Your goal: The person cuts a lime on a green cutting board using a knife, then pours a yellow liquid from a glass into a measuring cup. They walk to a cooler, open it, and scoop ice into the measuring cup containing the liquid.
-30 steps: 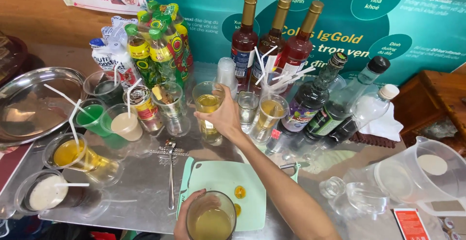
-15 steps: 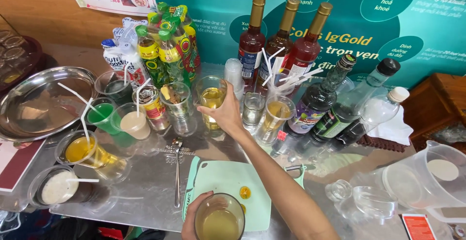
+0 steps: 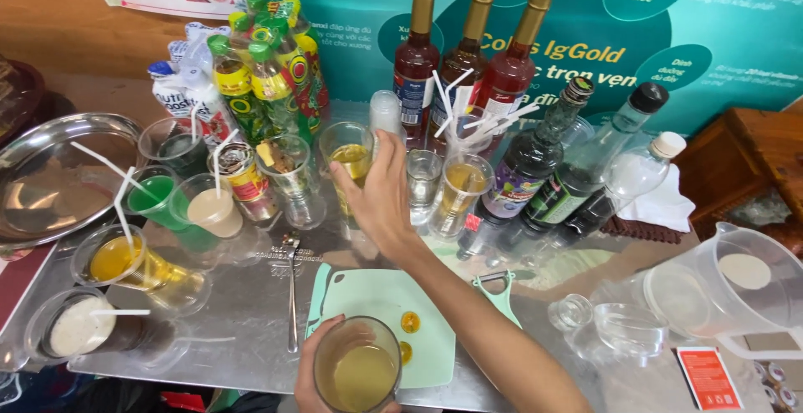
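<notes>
My right hand [image 3: 383,200] reaches forward over the metal table and is closed around a tall glass of yellow liquid [image 3: 349,155], which stands among other glasses. My left hand [image 3: 311,373] holds a wide glass of cloudy yellow-green drink [image 3: 358,369] low at the near edge. That glass hangs over a light green cutting board [image 3: 368,296], on which lie two small orange citrus halves [image 3: 410,323].
Three red syrup bottles [image 3: 468,53] and dark bottles [image 3: 535,158] stand behind the glasses. Green soda bottles [image 3: 268,79] are at back left, by straw cups [image 3: 125,258] and a metal tray [image 3: 50,179]. A spoon [image 3: 292,296], a peeler [image 3: 499,288] and a plastic pitcher [image 3: 736,296] lie near.
My right hand and its glass of yellow liquid have risen a little. My left hand's glass has stayed low over the cutting board.
</notes>
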